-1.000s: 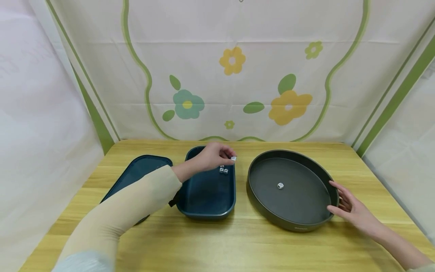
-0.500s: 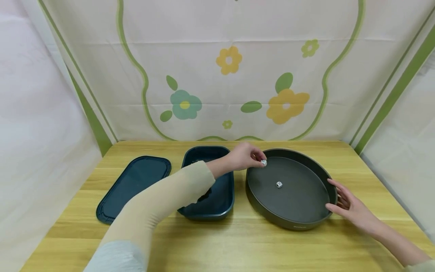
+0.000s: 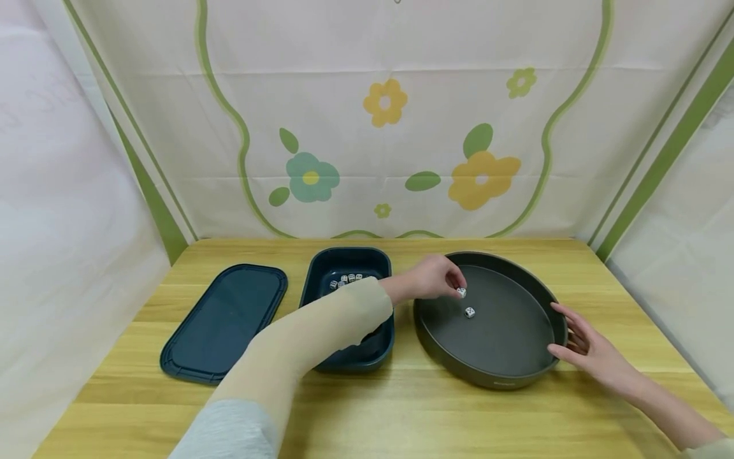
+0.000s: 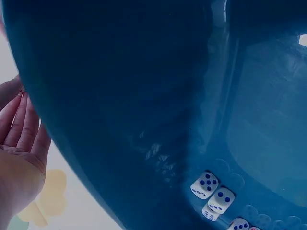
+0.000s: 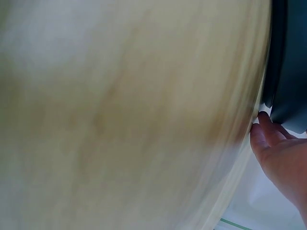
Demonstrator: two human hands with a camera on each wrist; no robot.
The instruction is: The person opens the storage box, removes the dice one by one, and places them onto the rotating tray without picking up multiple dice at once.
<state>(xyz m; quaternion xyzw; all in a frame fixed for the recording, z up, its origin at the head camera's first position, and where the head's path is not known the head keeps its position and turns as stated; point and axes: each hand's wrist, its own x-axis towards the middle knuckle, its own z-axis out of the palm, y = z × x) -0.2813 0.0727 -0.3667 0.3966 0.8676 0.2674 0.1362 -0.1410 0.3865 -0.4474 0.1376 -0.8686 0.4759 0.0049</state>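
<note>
My left hand (image 3: 432, 277) pinches a white die (image 3: 462, 292) between thumb and fingertips, above the left part of a round dark pan (image 3: 493, 344). On the pan's floor, just below that die, lies another white die (image 3: 470, 312). At the pan's right side, my right hand (image 3: 593, 354) holds the rim with thumb and fingers. The right wrist view shows its fingers (image 5: 271, 134) beside the dark pan wall. Under my left forearm stands a deep blue rectangular container (image 3: 361, 364), partly hidden by the sleeve. Several dice (image 4: 220, 200) lie inside it.
A flat dark blue lid (image 3: 223, 325) lies on the wooden table (image 3: 401, 414), left of the container. Behind the table's back edge hangs a white cloth (image 3: 344, 95) printed with flowers. White cloth also stands at both sides.
My left hand has carried the die rightward from above the blue container to the pan, then lowered it towards the other die. My right hand has stayed at the pan's rim.
</note>
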